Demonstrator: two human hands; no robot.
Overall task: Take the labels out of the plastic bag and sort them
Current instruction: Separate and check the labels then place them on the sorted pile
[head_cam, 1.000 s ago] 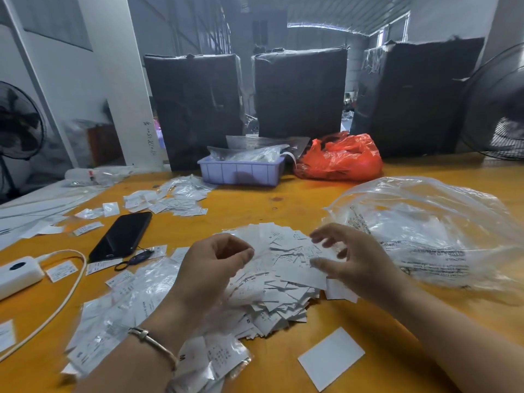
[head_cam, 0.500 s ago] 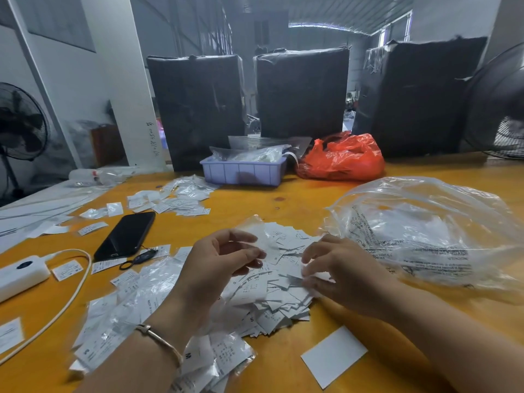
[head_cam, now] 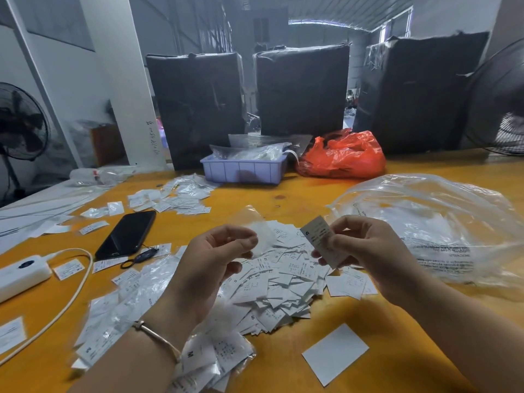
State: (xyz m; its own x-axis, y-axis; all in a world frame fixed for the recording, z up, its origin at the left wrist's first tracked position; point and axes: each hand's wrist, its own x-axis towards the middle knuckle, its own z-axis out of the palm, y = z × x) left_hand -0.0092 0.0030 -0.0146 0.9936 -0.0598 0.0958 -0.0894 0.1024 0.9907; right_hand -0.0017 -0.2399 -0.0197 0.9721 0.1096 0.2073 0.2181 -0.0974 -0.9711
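Two hands are up over the pile now; half a sec ago both were low in the labels, so a pull has just happened, i.e. one pack split from its sleeve. Nearest, a blank white card (head_cam: 335,353) lies flat on the orange table (head_cam: 397,330), w/ a crinkly clear packet of "M" labels (head_cam: 211,361) by the left wrist. Next, the left hand (head_cam: 211,260) pinches a small clear sleeve (head_cam: 256,226), thin, glossy, prob. empty; the right hand (head_cam: 365,251) grips a small stack of labels (head_cam: 321,241) btwn thumb and fingers, stiff white rectangles, "S" printed on the top one. Under them the loose label pile (head_cam: 280,282) fans out, matte paper, mostly "S" where legible; so my read is the stack goes there next and the sleeve gets dropped aside. Left, a black phone (head_cam: 126,235) and a white charger block (head_cam: 21,272) w/ cable. Right, the big plastic bag (head_cam: 442,222), floppy, wrinkled, printed, lies on the table w/ white pieces showing inside. Farther, more packets (head_cam: 173,197), a lilac tray (head_cam: 243,171), a red bag (head_cam: 344,156); dark wrapped bales (head_cam: 302,89) at the back.
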